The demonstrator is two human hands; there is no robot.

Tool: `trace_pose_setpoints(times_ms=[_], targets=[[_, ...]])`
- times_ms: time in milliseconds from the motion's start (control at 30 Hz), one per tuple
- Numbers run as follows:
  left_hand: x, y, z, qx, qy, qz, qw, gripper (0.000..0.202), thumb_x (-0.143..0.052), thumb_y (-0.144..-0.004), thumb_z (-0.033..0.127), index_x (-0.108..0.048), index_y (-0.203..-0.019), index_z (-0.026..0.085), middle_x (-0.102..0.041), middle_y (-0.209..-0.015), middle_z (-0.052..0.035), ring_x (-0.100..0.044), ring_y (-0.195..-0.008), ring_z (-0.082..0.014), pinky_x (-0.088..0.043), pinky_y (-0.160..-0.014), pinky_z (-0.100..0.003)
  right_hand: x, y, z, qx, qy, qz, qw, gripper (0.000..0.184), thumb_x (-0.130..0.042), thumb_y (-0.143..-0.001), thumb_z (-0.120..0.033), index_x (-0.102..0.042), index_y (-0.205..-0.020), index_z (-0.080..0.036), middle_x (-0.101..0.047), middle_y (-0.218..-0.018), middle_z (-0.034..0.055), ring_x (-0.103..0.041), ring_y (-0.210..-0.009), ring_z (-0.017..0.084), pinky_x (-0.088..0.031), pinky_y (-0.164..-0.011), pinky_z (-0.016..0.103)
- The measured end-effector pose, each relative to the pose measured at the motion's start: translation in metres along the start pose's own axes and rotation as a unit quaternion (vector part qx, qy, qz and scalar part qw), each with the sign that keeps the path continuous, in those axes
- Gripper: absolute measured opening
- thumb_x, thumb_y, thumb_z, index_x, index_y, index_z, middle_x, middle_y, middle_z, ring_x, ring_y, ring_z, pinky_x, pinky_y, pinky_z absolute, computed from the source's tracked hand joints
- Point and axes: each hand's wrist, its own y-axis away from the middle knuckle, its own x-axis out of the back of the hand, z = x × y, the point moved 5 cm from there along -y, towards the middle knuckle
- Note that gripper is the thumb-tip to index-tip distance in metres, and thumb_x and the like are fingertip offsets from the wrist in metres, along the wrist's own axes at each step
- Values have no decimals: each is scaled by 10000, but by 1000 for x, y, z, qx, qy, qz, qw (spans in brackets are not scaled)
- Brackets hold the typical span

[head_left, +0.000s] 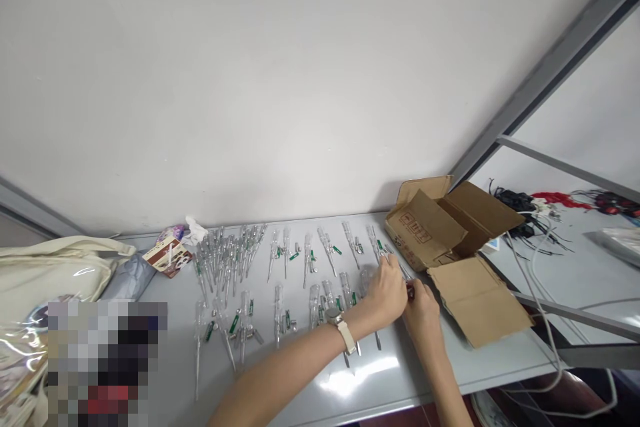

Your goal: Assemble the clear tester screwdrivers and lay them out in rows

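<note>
As the left hand, wearing a white-strapped wristwatch, and the right hand come together beside one opened cardboard box, a small red piece shows between them; whether either hand grips it cannot be told. Clear plastic tester screwdrivers with green clips lie across a grey table, six spaced along the back row, others in a tight bunch too dense to count. One cream tote bag slumps at left; tangled black and red cables lie beyond the box.
</note>
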Motion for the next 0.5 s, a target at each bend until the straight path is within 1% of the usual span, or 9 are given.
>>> trace_pose_setpoints(times_ms=[67,133,233,300,367,433,500], targets=[[10,4,2,-17,-5,12,1000,255,-431,-844,99,-478,-1092,135,-547,-1118,-146,-596,-935,-222,-494,-816,-365,1,3,-2,14,-5,-3,1000,277,-378,-863,-444,-516,-815,-209,-526,-780,61,-534,-668,224,-438,-640,353],[25,11,1,-31,-7,26,999,210,-421,-853,105,-498,-1043,147,-552,-1087,-130,-582,-939,-218,-487,-837,-363,6,7,-5,34,-19,4,999,304,-378,-887,-444,-548,-873,-192,-546,-833,78,-562,-733,236,-462,-707,377],[54,27,-1,-54,-11,54,997,154,-396,-888,134,-520,-969,174,-564,-982,-82,-575,-825,-183,-482,-775,-334,20,18,-1,42,-40,36,998,341,-383,-908,-442,-585,-955,-171,-587,-900,100,-591,-812,242,-474,-778,385],[75,42,-6,-57,-18,64,996,145,-390,-897,141,-528,-912,186,-566,-939,-57,-567,-758,-160,-468,-715,-308,29,29,8,22,-44,51,997,382,-400,-907,-476,-602,-983,-161,-602,-909,105,-601,-800,237,-484,-756,374],[96,57,-14,-47,-26,67,996,156,-386,-906,158,-531,-861,195,-572,-890,-34,-564,-727,-152,-450,-673,-294,33,40,19,-6,-46,48,998,463,-415,-889,-554,-625,-967,-149,-608,-890,108,-608,-762,236,-492,-725,377],[116,71,-23,-37,-29,66,997,159,-402,-897,159,-536,-819,197,-585,-863,-20,-572,-719,-145,-445,-680,-287,32,50,28,-32,-51,30,998,561,-428,-854,-646,-648,-944,-138,-609,-878,112,-614,-729,238,-500,-713,391],[136,84,-35,-21,-38,72,996,168,-406,-907,182,-551,-824,201,-606,-859,-12,-583,-716,-143,-443,-673,-282,30,55,32,-51,-59,19,997,640,-445,-810,-715,-666,-937,-128,-605,-879,117,-620,-720,241,-507,-717,404]])
